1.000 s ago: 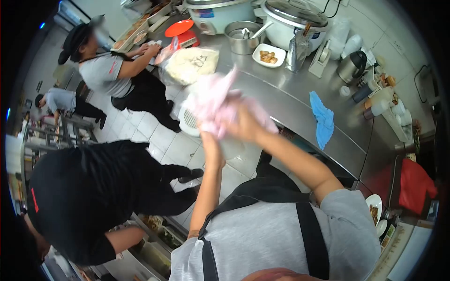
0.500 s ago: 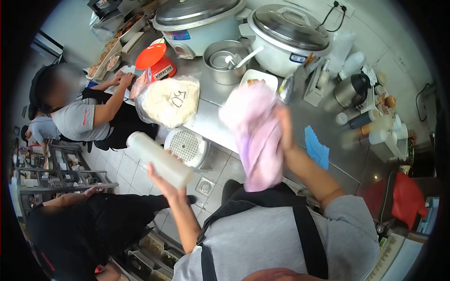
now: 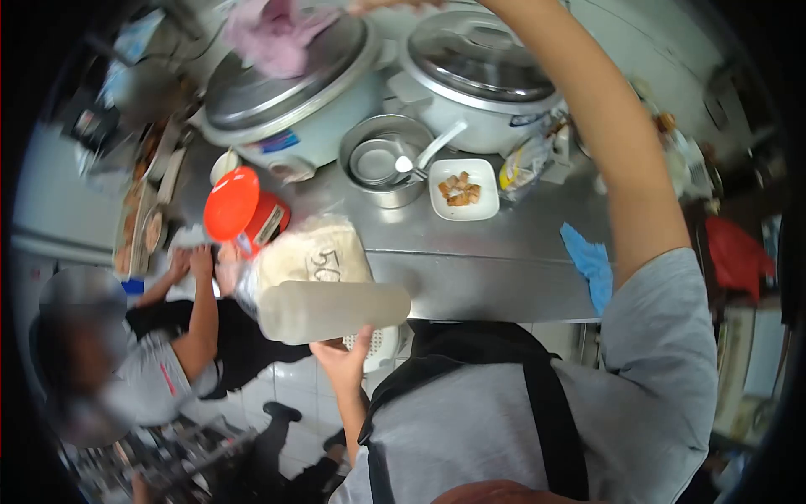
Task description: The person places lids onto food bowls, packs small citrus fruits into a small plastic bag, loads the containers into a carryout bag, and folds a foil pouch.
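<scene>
A translucent whitish cylindrical container (image 3: 336, 312) lies sideways in my left hand (image 3: 344, 353), whose fingers grip it from below. It is in front of a plastic bag of pale contents marked 50 (image 3: 315, 252). My right arm stretches up across the view, and my right hand (image 3: 399, 4) is cut by the top edge, blurred, near the cookers. A pink cloth (image 3: 273, 38) is on the lid of the left large cooker (image 3: 285, 84), apart from my right hand.
On the steel counter (image 3: 470, 281) are a red scale (image 3: 243, 210), a metal pot (image 3: 386, 193) with utensils, a white dish of browned pieces (image 3: 464, 191) and a blue cloth (image 3: 592, 265). The right cooker (image 3: 470, 118) stands behind. A co-worker (image 3: 159, 370) works at the left.
The pink cloth has left my right hand and is on the left cooker's lid. My right arm has reached up and forward. My left hand has turned the container level. The view has shifted.
</scene>
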A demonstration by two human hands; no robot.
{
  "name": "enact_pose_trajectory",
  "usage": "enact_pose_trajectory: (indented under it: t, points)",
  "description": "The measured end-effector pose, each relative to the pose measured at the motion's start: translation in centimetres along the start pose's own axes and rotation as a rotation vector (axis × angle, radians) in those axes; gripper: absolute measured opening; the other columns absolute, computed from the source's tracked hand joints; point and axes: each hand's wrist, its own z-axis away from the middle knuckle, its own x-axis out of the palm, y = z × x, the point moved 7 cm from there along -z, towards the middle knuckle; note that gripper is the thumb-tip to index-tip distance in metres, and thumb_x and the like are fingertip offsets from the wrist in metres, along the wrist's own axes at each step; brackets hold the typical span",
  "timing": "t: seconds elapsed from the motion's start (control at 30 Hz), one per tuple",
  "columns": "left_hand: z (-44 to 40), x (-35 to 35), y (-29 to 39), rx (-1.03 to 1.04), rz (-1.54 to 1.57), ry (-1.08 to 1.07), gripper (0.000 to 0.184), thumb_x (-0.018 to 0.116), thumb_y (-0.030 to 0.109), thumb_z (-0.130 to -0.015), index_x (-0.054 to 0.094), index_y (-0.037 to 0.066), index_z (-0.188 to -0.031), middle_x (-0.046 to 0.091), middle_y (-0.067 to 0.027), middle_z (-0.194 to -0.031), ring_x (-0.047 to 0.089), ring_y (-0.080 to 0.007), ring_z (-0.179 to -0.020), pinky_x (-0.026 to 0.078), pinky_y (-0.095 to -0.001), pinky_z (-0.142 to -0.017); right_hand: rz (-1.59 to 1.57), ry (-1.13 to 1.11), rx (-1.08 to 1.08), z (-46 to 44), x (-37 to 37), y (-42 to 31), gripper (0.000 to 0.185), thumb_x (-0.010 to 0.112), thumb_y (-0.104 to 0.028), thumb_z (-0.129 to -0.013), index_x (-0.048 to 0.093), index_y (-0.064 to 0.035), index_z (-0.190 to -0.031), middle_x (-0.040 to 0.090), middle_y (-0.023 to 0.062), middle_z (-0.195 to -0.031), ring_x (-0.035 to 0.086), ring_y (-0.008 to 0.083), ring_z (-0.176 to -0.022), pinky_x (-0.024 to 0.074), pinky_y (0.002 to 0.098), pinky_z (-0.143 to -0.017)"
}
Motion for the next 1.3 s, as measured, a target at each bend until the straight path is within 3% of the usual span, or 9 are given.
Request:
enact_pose_trajectory:
  t: [0.07, 0.13, 0.3, 0.63, 0.7, 0.83, 1.07, 1.23, 1.3]
  points:
    - [-2.4, 2.3, -0.9, -0.032, -0.177, -0.219, 0.05, 0.08, 0.007, -0.064, 0.056, -0.003, -0.107, 0.062, -0.0108, -0.101, 0.06, -0.0189, -0.092, 0.047, -0.0324, -0.083, 0.261, -0.161, 0.33, 6.8, 1.5, 2.7, 0.059, 0.043, -0.061, -0.084, 0.067, -0.0128, -0.11, 0.068, 0.0154, -0.097, 0.063, 0.0271, -0.091, 0.0496, 0.0408, -0.08]
    - [-3.6, 5.5, -2.9, -0.112, -0.282, -0.47, 0.048, 0.081, 0.01, -0.064, 0.058, -0.003, -0.104, 0.063, -0.0108, -0.099, 0.061, -0.018, -0.091, 0.048, -0.0317, -0.081, 0.395, -0.419, 0.569, 11.8, 5.5, 7.6, 0.061, 0.042, -0.058, -0.088, 0.067, -0.0044, -0.076, 0.067, 0.0101, -0.077, 0.065, 0.0203, -0.069, 0.0527, 0.0347, -0.069]
    - [-2.7, 17.0, -5.6, 0.071, -0.099, -0.906, 0.063, 0.079, 0.011, -0.066, 0.046, 0.0, -0.119, 0.06, -0.0137, -0.111, 0.06, -0.0228, -0.102, 0.046, -0.0336, -0.089, -0.012, -0.779, 1.165, 23.0, 12.2, 14.7, 0.068, 0.041, -0.064, -0.086, 0.061, -0.0043, -0.062, 0.058, 0.0057, -0.056, 0.054, 0.018, -0.045, 0.0471, 0.0316, -0.048]
    - [0.4, 28.9, -9.7, 0.256, -0.11, -1.003, 0.074, 0.08, 0.01, -0.066, 0.036, -0.002, -0.123, 0.056, -0.018, -0.113, 0.058, -0.0258, -0.108, 0.046, -0.0349, -0.09, -0.765, -0.439, 1.065, 26.2, 11.3, 14.8, 0.045, 0.047, -0.05, -0.09, 0.04, -0.0168, -0.06, 0.028, -0.0104, -0.048, 0.024, 0.0046, -0.038, 0.0227, 0.0202, -0.037]
    - [0.7, 30.5, -10.1, 0.251, -0.111, -0.987, 0.072, 0.079, 0.01, -0.066, 0.037, -0.002, -0.123, 0.055, -0.0189, -0.115, 0.057, -0.0283, -0.109, 0.046, -0.0364, -0.091, -0.615, -0.322, 1.026, 28.3, 7.2, 14.4, 0.044, 0.046, -0.056, -0.086, 0.054, -0.0131, -0.085, 0.049, 0.0056, -0.077, 0.047, 0.0126, -0.066, 0.0363, 0.0296, -0.06]
    - [1.2, 32.9, -11.7, 0.23, -0.11, -0.944, 0.073, 0.078, 0.012, -0.066, 0.039, -0.001, -0.126, 0.052, -0.0198, -0.119, 0.054, -0.0322, -0.111, 0.043, -0.0385, -0.093, -0.373, 0.052, 1.074, 37.5, 3.9, 13.9, 0.054, 0.046, -0.055, -0.089, 0.051, -0.0089, -0.062, 0.041, -0.0029, -0.049, 0.039, 0.0081, -0.043, 0.0298, 0.0235, -0.039]
    - [1.5, 31.4, -6.4, 0.394, -0.313, -0.79, 0.076, 0.077, 0.013, -0.069, 0.036, 0.0, -0.132, 0.047, -0.0182, -0.125, 0.047, -0.0315, -0.117, 0.041, -0.0397, -0.095, -0.262, 0.374, 1.279, 56.5, 21.2, 17.2, 0.055, 0.042, -0.05, -0.093, 0.064, -0.0018, -0.079, 0.064, 0.0168, -0.075, 0.064, 0.0337, -0.08, 0.0474, 0.0399, -0.072]
    - [-4.1, 33.8, 4.7, 0.652, -0.435, -0.515, 0.058, 0.077, 0.024, -0.071, 0.054, 0.001, -0.12, 0.058, -0.0172, -0.106, 0.06, -0.026, -0.093, 0.048, -0.0335, -0.078, -0.239, 0.022, 1.492, 60.5, 27.4, 17.1, 0.045, 0.052, -0.046, -0.089, 0.064, -0.0029, -0.082, 0.066, 0.0153, -0.081, 0.063, 0.0358, -0.08, 0.0471, 0.043, -0.072]
    - [-6.4, 37.9, 6.4, 0.526, -0.709, -0.558, 0.047, 0.074, 0.032, -0.073, 0.064, 0.003, -0.109, 0.064, -0.0155, -0.091, 0.063, -0.0252, -0.079, 0.049, -0.0328, -0.072, -0.227, 0.303, 1.414, 60.4, 26.5, 16.6, 0.036, 0.058, -0.041, -0.086, 0.061, -0.0052, -0.084, 0.065, 0.0135, -0.079, 0.063, 0.0338, -0.079, 0.0474, 0.0425, -0.071]
